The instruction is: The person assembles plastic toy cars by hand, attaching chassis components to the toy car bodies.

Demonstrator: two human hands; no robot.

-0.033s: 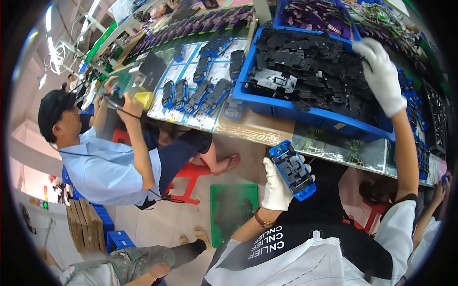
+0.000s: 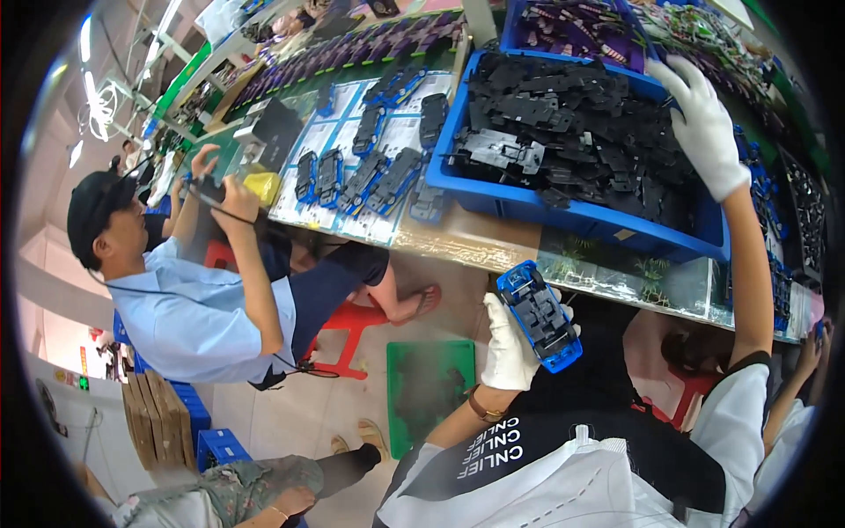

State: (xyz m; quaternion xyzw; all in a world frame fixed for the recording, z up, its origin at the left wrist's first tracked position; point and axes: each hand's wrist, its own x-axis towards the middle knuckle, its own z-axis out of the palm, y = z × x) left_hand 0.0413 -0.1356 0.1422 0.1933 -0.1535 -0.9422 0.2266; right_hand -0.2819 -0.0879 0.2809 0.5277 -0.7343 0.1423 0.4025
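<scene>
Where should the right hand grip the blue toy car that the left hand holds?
Probably the far end, pinched across its width, coming from the table side. The blue toy car is underside up and slanted; the gloved left hand spans its middle, so that end juts out free. The right hand is on that side, by the blue bin.

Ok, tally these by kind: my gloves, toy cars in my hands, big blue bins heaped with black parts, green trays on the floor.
White gloves: 2
Blue toy car, left hand: 1
Big blue bin: 1
Green tray: 1
Total: 5
</scene>
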